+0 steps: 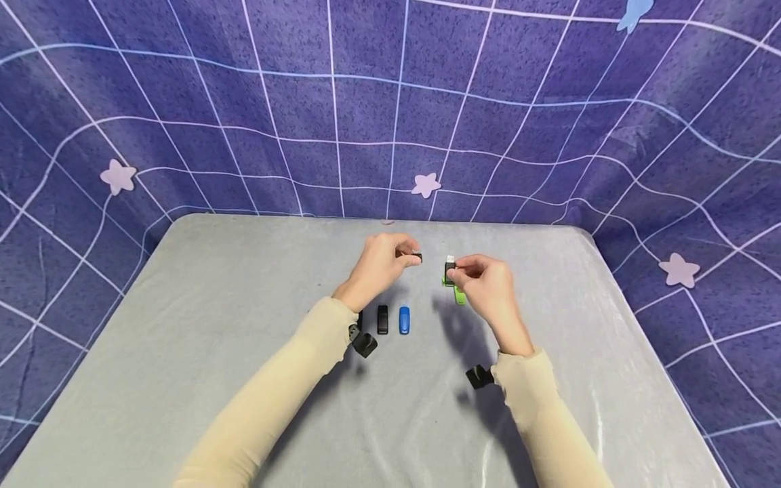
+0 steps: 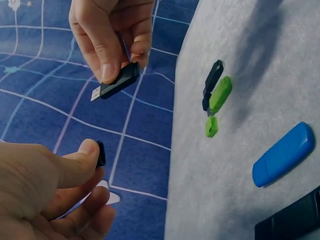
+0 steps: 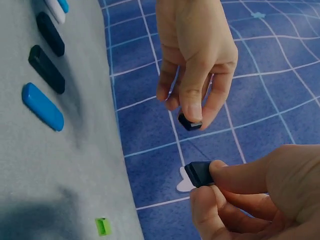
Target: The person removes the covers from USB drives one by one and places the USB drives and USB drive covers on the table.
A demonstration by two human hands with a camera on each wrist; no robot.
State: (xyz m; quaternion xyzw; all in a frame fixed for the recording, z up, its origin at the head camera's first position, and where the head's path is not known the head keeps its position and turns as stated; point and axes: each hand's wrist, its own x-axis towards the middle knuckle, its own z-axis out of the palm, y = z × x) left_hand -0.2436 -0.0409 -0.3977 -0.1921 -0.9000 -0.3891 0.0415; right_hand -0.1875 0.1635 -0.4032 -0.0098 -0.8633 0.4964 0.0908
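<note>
My left hand pinches a small black cap between thumb and fingers; its end also shows in the left wrist view. Facing it across a gap, my right hand grips a black USB stick by its sides. The stick's bare metal plug points away from that hand in the left wrist view. Both hands are raised above the table, and cap and stick are apart. Below the right hand lie a green stick, a small green piece and slim black pieces.
On the grey-covered table lie a blue stick and a black stick, side by side nearer the body. Another black stick and a white item show in the right wrist view. A purple gridded curtain surrounds the table's back and sides.
</note>
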